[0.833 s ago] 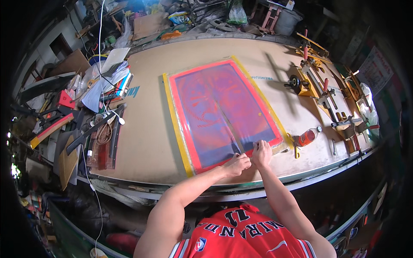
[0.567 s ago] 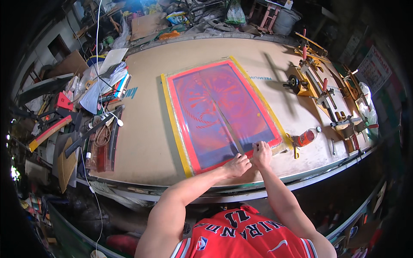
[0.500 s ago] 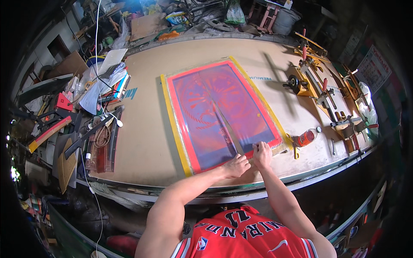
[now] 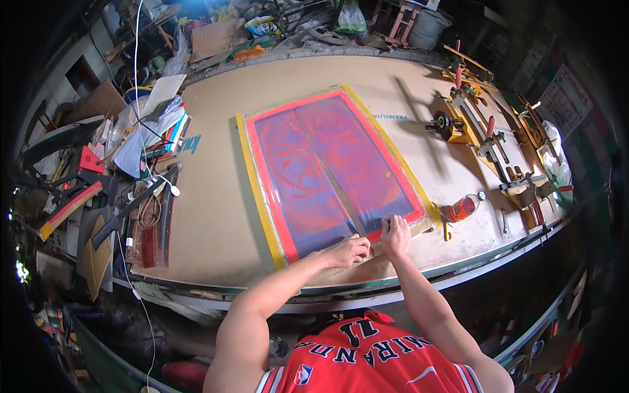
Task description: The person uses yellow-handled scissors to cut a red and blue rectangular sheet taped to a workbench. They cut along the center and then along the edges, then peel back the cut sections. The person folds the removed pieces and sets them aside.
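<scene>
Left hand (image 4: 349,251) is easing from right hand (image 4: 396,237).
Room is opening at the slit silkscreen (image 4: 311,171); both are curling, whether pinching I can't tell.

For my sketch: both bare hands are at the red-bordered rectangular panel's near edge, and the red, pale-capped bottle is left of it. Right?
Not quite: in the head view, the red bottle is right of the panel; the left hand and right hand are at its near edge.
</scene>
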